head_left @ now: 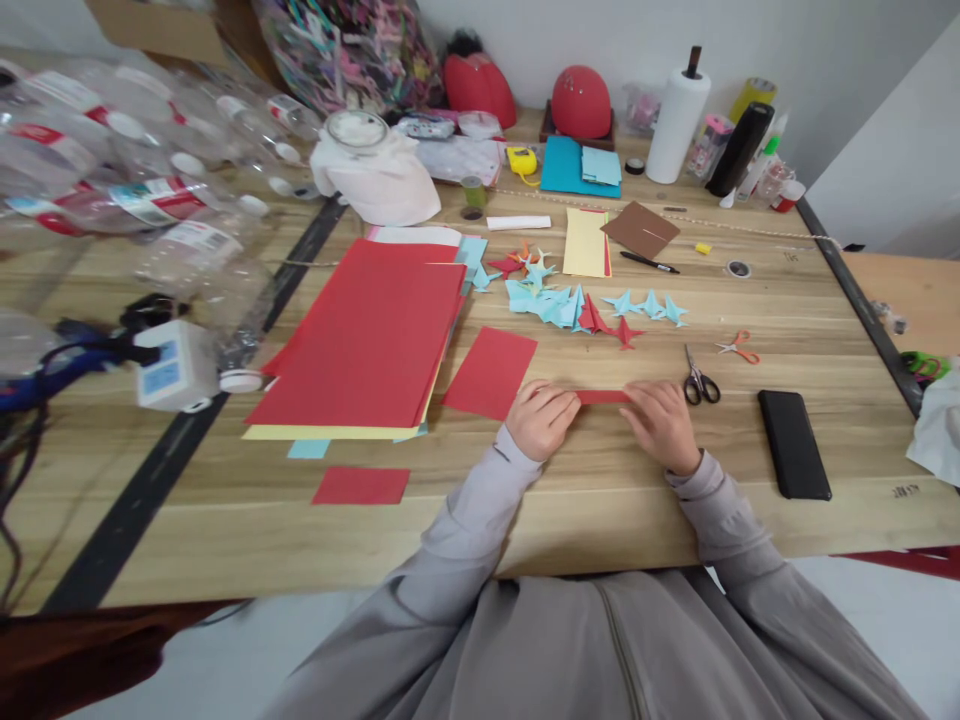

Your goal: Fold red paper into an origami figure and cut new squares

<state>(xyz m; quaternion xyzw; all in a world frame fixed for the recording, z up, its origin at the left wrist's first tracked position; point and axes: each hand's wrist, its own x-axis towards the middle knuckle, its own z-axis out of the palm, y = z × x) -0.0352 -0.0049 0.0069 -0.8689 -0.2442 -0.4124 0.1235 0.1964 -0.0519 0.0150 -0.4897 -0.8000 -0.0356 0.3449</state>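
A narrow strip of red paper [604, 397] lies level on the wooden table between my two hands. My left hand [541, 418] has its closed fingers on the strip's left end. At the right end, my right hand [663, 424] pinches the paper, thumb below and fingers above. Just left of my left hand lies a flat red sheet [491, 372]. Farther left is a stack of large red paper [375, 330] with yellow and blue sheets under it. A smaller red rectangle [361, 485] rests near the front edge. Folded blue stars [551, 305] and red ones [626, 332] lie beyond my hands.
Black scissors [700, 382], orange scissors [741, 348] and a black phone [793, 444] are on the right. Plastic bottles [202, 250] and a white box [176, 366] crowd the left. Behind stand a white roll [677, 125], a yellow tape measure [522, 160] and blue paper [562, 166].
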